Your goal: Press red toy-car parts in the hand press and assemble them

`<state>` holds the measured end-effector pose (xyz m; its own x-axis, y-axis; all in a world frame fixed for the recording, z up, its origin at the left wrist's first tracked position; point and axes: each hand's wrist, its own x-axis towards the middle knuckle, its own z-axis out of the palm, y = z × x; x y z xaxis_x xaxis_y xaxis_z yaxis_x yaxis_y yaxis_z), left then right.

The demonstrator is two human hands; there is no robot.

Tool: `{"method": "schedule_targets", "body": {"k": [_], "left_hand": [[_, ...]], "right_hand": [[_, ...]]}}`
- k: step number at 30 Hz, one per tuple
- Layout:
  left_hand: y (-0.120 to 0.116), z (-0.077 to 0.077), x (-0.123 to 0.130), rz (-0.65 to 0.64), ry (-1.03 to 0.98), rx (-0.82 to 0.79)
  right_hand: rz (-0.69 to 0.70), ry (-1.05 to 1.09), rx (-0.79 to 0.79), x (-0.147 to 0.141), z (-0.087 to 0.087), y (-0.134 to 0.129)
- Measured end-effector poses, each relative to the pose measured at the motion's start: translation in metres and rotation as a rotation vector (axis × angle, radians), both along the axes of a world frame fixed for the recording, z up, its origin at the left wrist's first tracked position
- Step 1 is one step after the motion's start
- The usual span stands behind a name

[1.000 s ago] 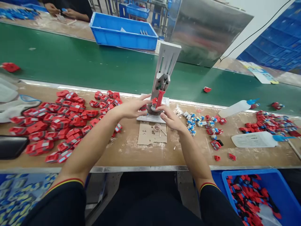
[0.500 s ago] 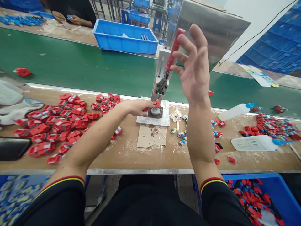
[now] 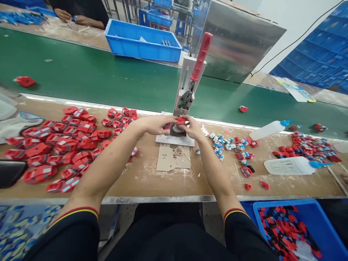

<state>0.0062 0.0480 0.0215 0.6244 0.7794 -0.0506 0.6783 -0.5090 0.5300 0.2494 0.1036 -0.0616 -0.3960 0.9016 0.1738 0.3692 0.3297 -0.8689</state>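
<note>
A toggle press with a red handle (image 3: 201, 56) stands on a pale metal base plate (image 3: 174, 140). At its foot, a small red plastic part (image 3: 180, 120) sits above a grey rounded fixture block (image 3: 178, 128). My left hand (image 3: 157, 125) grips this part from the left, its fingers closed at the edge. A second red piece (image 3: 166, 126) shows under the left palm; whether the hand holds it too is unclear. From the right, the fingers of my right hand (image 3: 193, 128) pinch the same part. Both thumbs are partly hidden.
Many red parts (image 3: 73, 134) are heaped at left, with small white-blue pieces (image 3: 219, 145) at right. Two white bottles (image 3: 288, 166) with blue nozzles lie beyond. Cardboard (image 3: 172, 163) lies before the press; a blue bin (image 3: 315, 208) is below right. A co-worker's hands (image 3: 72, 18) are across the green belt.
My right hand has come down from beside the raised red handle to the red part at the press foot. My left hand stays there. The handle remains upright.
</note>
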Motion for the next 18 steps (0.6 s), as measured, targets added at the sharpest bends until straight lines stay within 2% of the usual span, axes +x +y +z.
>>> {"method": "schedule_targets", "body": {"k": [3,5,9,11,14,18], "left_hand": [[-0.016,-0.009,-0.016,0.16,-0.279,-0.022],[-0.029,-0.018,-0.025,0.25,-0.509,-0.123],[-0.045,-0.033,-0.023,0.426,-0.924,-0.252],[-0.048,-0.038,-0.016,0.515,-1.131,-0.307],[-0.053,-0.043,-0.007,0.64,-1.377,-0.41],[-0.06,-0.046,-0.005,0.765,-1.421,-0.5]], "right_hand": [[-0.074,0.32,-0.167,0.023,-0.001,-0.013],[-0.124,0.542,-0.329,0.046,-0.002,-0.027],[-0.232,0.796,-0.571,0.077,-0.001,-0.053],[-0.264,0.848,-0.604,0.084,0.002,-0.059],[-0.269,0.869,-0.546,0.087,0.008,-0.066],[-0.229,0.839,-0.44,0.086,0.018,-0.074]]}}
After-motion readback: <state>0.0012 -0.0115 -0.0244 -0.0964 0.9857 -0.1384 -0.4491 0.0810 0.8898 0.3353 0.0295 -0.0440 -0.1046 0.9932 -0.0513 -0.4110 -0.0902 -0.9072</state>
